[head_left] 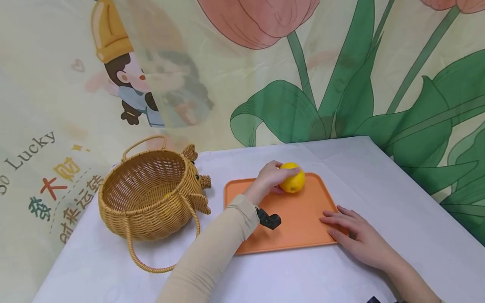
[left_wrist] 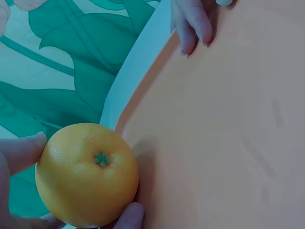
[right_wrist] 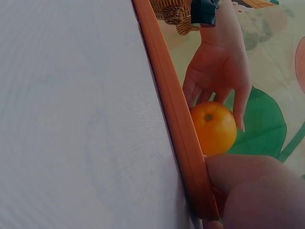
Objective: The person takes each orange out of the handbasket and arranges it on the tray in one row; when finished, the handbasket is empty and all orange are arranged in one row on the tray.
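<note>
1. The left hand (head_left: 270,176) grips a yellow-orange citrus fruit (head_left: 292,178) at the far end of the orange tray (head_left: 295,227). Fruit is on, or just off, the tray's surface, near its back rim; contact underneath can't be told for sure.
2. L fingers: curled round the fruit, thumb on one side and fingertips over top and far side, so clamped on it, not loose. In the left wrist view, the fruit (left_wrist: 86,174) shows its green stem end facing the camera, w/ a thumb (left_wrist: 21,150) and another fingertip pressing its sides.
3. Likely reason for the wrap: the fruit is round and would roll on a flat tray, so a grip from both sides keeps it put.
4. The right hand (head_left: 358,235) lies flat on the tray's near right corner, fingers straight and slightly spread, palm down. It holds nothing, only presses on the rim and the cloth next to it.
5. Judged purpose: steadying the tray on the slick white tablecloth (head_left: 398,198) while the other hand works.
6. A wicker basket (head_left: 151,195) w/ two loop handles sits left of the tray, apart from it, tipped toward the viewer. Something small and yellow may lie inside; too hidden to tell.
7. Behind the table hangs a printed backdrop (head_left: 341,84) of tulips and a cartoon figure.
</note>
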A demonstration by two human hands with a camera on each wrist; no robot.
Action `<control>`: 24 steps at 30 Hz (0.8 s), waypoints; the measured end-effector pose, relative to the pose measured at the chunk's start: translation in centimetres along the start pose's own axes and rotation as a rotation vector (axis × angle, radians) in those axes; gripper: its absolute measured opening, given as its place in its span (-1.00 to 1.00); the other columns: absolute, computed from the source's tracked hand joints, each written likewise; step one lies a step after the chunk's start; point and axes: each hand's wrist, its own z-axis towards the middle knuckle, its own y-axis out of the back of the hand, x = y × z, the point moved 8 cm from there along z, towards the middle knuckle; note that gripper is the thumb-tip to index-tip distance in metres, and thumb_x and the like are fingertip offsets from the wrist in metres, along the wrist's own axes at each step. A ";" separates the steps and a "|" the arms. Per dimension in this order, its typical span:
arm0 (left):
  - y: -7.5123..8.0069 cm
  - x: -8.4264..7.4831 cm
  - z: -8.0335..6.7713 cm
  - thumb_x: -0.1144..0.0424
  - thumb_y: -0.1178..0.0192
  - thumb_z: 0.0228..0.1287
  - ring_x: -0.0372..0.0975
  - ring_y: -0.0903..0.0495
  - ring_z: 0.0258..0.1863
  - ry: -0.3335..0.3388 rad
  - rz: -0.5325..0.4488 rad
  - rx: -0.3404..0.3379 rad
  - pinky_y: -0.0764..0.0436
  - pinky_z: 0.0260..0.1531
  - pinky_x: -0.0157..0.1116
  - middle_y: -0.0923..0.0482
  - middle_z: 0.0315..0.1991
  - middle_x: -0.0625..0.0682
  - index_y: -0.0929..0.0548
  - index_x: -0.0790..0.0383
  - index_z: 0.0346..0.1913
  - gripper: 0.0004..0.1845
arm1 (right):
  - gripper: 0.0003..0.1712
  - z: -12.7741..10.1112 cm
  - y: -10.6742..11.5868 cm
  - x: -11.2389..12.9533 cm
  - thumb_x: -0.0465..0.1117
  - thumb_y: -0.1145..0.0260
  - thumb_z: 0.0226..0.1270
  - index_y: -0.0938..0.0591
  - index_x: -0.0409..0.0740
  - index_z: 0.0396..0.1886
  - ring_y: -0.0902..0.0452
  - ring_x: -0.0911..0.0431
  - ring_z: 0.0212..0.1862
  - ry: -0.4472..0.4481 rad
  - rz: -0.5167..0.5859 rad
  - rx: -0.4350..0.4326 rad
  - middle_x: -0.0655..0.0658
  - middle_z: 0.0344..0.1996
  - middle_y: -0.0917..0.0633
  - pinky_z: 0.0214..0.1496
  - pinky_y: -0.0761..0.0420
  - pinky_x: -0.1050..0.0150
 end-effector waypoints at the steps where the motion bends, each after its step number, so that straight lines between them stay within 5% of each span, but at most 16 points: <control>1: 0.0 0.0 0.0 -0.13 -0.39 -0.06 -0.12 -0.53 -0.29 0.002 -0.005 0.001 -0.63 -0.36 -0.15 -0.43 -0.18 0.03 -0.42 0.19 0.10 -0.29 | -0.66 0.0 0.0 0.0 0.04 -0.26 0.26 -0.58 0.36 0.05 -0.01 -0.08 0.36 -0.002 0.000 0.001 0.17 0.14 -0.49 0.14 -0.12 -0.33; 15: 0.8 -0.1 -1.2 -0.18 -0.32 0.00 -0.11 -0.50 -0.21 -0.004 0.017 0.004 -0.63 -0.31 -0.14 -0.39 -0.06 0.08 -0.34 0.27 0.17 -0.21 | -0.66 0.0 -0.1 0.1 0.04 -0.25 0.27 -0.58 0.34 0.06 0.00 -0.10 0.36 0.006 0.007 0.011 0.15 0.15 -0.49 0.13 -0.11 -0.35; 24: 1.8 -2.7 -3.0 -0.35 -0.24 -0.06 -0.17 -0.47 -0.18 -0.094 0.199 -0.011 -0.53 -0.18 -0.19 -0.41 0.08 0.00 -0.35 0.13 0.23 -0.13 | -0.64 0.0 -0.1 -0.2 0.04 -0.26 0.26 -0.58 0.33 0.07 -0.01 -0.10 0.36 0.005 0.003 0.006 0.13 0.18 -0.46 0.12 -0.11 -0.36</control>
